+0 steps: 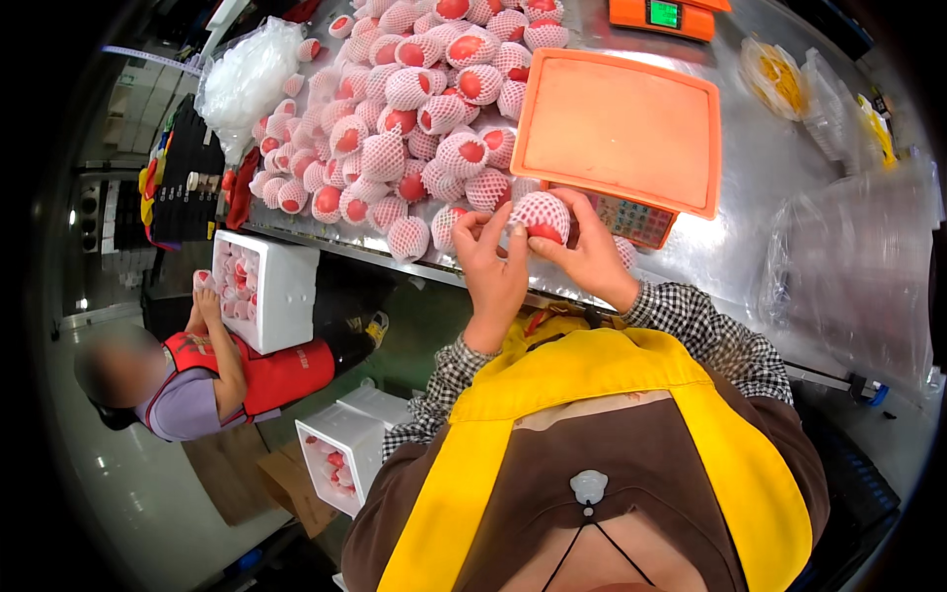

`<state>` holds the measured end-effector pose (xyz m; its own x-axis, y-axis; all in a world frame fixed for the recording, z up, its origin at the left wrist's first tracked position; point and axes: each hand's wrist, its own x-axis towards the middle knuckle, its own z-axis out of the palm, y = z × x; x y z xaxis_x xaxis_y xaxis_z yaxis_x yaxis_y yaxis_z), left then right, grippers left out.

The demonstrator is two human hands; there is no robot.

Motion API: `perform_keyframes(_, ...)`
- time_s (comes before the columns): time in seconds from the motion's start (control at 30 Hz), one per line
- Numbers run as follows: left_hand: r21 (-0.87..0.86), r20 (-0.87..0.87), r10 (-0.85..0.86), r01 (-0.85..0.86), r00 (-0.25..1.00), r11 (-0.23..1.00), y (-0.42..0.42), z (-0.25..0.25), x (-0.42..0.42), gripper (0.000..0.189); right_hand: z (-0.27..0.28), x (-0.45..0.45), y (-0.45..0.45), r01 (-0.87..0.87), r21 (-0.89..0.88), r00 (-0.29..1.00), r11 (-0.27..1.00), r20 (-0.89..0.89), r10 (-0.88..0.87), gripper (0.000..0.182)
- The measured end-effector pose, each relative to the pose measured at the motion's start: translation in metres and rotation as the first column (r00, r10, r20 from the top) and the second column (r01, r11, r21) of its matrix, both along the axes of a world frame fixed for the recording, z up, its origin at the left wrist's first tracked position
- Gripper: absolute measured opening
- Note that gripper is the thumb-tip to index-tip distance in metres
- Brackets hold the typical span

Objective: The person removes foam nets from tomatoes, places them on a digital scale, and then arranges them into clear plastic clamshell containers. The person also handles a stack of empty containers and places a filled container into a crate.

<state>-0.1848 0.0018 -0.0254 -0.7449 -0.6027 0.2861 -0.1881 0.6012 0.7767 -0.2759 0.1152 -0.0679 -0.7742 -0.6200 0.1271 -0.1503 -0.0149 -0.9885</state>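
Between my hands, just over the metal table's near edge, is a round red fruit (546, 214) in a white foam net sleeve. My left hand (494, 263) pinches the sleeve on the fruit's left side with thumb and fingers. My right hand (595, 255) holds the fruit from the right, its fingers around the far side and thumb in front. Bare red skin shows at the near side. A heap of similar netted fruits (403, 81) spreads over the table to the left and beyond. Close beyond my right hand stands an orange weighing scale (618, 133), its keypad partly hidden.
A second orange scale (662, 18) stands at the back. Clear plastic bags (851, 274) lie on the right, and a bag of white nets (251, 78) at far left. On the left, a co-worker (244, 377) handles fruit at a white foam box (288, 296). Another fruit-filled foam box (344, 436) is below.
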Motion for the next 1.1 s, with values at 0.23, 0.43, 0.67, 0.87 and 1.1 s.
perform_keyframes(0.23, 0.611, -0.072, 0.032, 0.018, 0.997, 0.792, -0.017, -0.023, -0.005, 0.022, 0.032, -0.008, 0.014, 0.085, 0.15, 0.966, 0.985, -0.256, -0.045, 0.062)
perform_keyframes(0.43, 0.847, -0.265, 0.08, 0.272, 0.961, -0.456, -0.026, -0.01, -0.006, 0.04, 0.014, -0.031, 0.021, -0.159, -0.203, 0.626, 0.966, 0.736, 0.257, 0.043)
perform_keyframes(0.67, 0.908, -0.364, 0.016, 0.359, 0.931, -0.213, -0.022, -0.012, -0.004, 0.039, 0.023, -0.021, 0.018, -0.133, -0.239, 0.484, 0.962, 0.831, 0.274, 0.048)
perform_keyframes(0.87, 0.93, -0.351, 0.017, 0.35, 0.936, -0.112, -0.023, -0.017, -0.006, 0.029, 0.02, -0.017, 0.012, -0.105, -0.207, 0.422, 0.973, 0.876, 0.232, 0.048)
perform_keyframes(1.1, 0.954, -0.298, 0.024, 0.297, 0.954, 0.04, -0.034, -0.031, -0.001, 0.021, 0.015, -0.021, 0.005, -0.111, -0.164, 0.286, 0.98, 0.939, 0.19, 0.05)
